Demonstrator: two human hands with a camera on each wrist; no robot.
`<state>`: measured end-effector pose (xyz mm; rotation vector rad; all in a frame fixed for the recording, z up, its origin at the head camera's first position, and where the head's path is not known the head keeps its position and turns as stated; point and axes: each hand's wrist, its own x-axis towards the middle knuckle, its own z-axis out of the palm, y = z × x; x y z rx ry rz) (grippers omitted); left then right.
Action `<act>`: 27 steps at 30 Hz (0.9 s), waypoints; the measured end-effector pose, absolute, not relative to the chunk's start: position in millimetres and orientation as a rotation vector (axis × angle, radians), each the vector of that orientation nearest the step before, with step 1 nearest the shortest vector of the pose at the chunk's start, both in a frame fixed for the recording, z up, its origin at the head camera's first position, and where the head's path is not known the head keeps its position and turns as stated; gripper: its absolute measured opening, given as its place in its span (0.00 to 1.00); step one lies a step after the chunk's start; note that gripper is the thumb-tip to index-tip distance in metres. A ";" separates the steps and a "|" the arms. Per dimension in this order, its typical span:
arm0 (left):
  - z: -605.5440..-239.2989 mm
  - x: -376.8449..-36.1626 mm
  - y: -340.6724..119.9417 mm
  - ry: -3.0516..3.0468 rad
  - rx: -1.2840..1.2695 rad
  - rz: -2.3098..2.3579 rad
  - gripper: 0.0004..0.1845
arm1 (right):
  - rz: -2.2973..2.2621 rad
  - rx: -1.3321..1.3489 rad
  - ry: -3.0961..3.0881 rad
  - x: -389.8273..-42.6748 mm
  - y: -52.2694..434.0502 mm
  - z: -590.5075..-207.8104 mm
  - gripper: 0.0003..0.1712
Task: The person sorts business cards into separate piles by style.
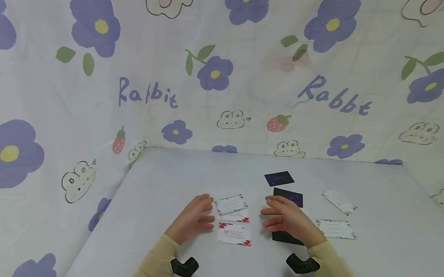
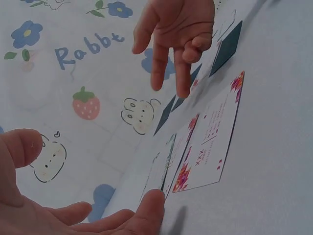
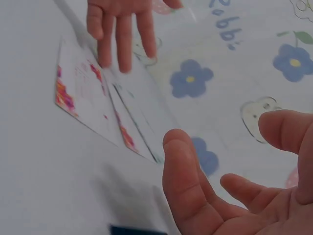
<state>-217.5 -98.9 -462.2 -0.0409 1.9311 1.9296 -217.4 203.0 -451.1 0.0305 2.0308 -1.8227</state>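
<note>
See the left hand [image 1: 192, 218] empty, fingers [image 1: 203, 199] spread, just beside the leaf-bordered card [image 1: 230, 204], and the right hand [image 1: 287, 219] likewise empty, fingers parted, hiding part of two dark cards [image 1: 297, 198] in the head view. Find the leaf-bordered card between both hands on the bench [image 1: 151, 177], partly over a red-cornered card [image 1: 236, 217], with a fully visible red-cornered card [image 1: 234, 233] on the near side. Impossible to tell any touch of fingertips on the bench. For the likely step, shifting or lifting a card, lower the fingertips flat, slide the thin edge gently before pinching, and avoid dragging the overlapped card along. Keep the right palm high over the dark cards, and mind the two white cards [image 1: 335, 228] further right, easily nudged by a sleeve [image 1: 331, 263].
</note>
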 end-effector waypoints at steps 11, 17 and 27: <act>-461.7 -216.2 -90.4 1.831 -0.076 2.016 0.37 | -1.892 0.046 1.859 -219.6 189.8 -460.5 0.39; -463.7 -216.4 -90.1 1.789 -0.078 2.035 0.36 | -1.944 0.033 1.761 -218.8 184.7 -464.1 0.41; -468.8 -217.3 -88.6 1.676 -0.115 2.126 0.33 | -1.974 0.096 1.711 -219.4 180.7 -469.5 0.40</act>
